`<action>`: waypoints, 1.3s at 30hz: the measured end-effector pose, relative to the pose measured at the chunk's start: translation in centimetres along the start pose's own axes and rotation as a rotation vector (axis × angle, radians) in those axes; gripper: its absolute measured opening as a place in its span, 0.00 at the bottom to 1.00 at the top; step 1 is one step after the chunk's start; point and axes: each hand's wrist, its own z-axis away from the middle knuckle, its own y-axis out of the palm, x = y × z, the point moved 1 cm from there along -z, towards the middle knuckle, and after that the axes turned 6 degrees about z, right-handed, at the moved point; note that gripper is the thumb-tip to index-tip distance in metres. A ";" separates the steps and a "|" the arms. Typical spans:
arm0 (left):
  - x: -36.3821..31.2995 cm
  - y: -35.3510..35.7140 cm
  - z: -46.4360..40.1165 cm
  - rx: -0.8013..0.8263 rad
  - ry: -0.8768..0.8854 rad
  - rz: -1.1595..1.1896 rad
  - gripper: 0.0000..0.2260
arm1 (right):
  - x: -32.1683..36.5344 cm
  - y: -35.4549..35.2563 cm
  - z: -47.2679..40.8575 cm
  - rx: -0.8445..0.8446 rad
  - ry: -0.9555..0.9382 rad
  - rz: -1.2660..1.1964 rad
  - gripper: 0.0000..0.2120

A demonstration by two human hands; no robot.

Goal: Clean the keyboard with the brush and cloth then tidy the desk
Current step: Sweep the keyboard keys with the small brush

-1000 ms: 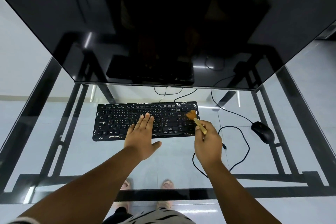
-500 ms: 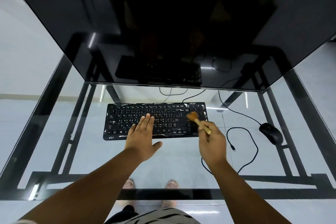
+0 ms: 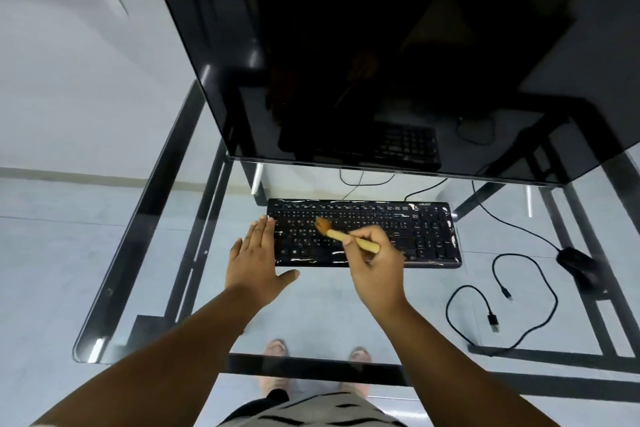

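Fingers of right hand pinched round brush over keyboard; left hand flat, outstretched at its end.

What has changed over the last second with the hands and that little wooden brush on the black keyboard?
The right hand has carried the small wooden brush leftward, from the black keyboard's right end to its left-centre keys. The left hand has slid from the middle keys to the keyboard's left edge, fingers still flat. The grip on the brush is unchanged. The keyboard, black mouse and loose black cable look unmoved on the glass desk.
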 end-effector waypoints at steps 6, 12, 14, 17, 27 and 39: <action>3.6 -0.2 0.2 0.177 -0.046 -0.033 0.54 | 1.5 4.5 0.8 0.118 0.041 -0.058 0.07; 4.7 0.1 0.4 0.192 -0.011 -0.021 0.54 | 1.4 6.3 1.1 0.131 0.103 0.096 0.09; 4.9 0.1 0.4 0.186 -0.012 -0.022 0.53 | 1.0 6.0 0.9 0.037 0.137 0.194 0.10; 5.1 0.2 0.5 0.184 0.000 -0.029 0.53 | 1.0 5.7 0.9 -0.042 0.127 0.149 0.10; 5.1 0.1 0.5 0.165 0.021 -0.051 0.53 | 1.8 6.1 1.0 -0.039 0.042 0.230 0.08; 3.7 0.6 1.2 0.084 0.173 -0.017 0.44 | 0.8 3.9 1.3 -0.050 0.086 0.130 0.06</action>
